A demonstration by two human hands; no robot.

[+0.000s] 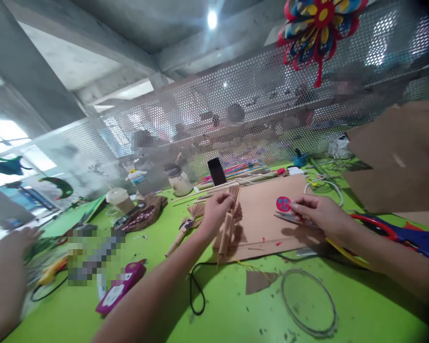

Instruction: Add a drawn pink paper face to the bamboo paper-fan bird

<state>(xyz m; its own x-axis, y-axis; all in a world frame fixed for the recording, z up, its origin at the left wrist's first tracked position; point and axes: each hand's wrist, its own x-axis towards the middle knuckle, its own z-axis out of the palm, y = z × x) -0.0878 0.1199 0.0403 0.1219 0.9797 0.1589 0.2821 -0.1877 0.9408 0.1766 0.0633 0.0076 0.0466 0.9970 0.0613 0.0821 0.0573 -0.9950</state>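
Note:
My left hand (219, 212) is closed, in a pinch, on the top of a figure made of bamboo pieces (225, 236) and pleated brown paper (233, 191). The figure stands tilted at the left edge of a brown cardboard sheet (257, 205). My right hand (319, 214), held above the sheet, pinches a small red disc with blue patches (283, 204) between thumb and finger. Scissors with yellow handles (353, 255) are also in that hand, their blades pointing left under the disc. A similar bamboo figure (185, 227) lies left of my left wrist.
Another person's hand (16, 243) reaches in at far left. On the green table (164, 314) lie a purple tool (121, 288), a wire coil (309, 302), a brown paper scrap (259, 282) and red-and-blue scissors (396, 233). Behind stand a phone (216, 171) and a jar (178, 180).

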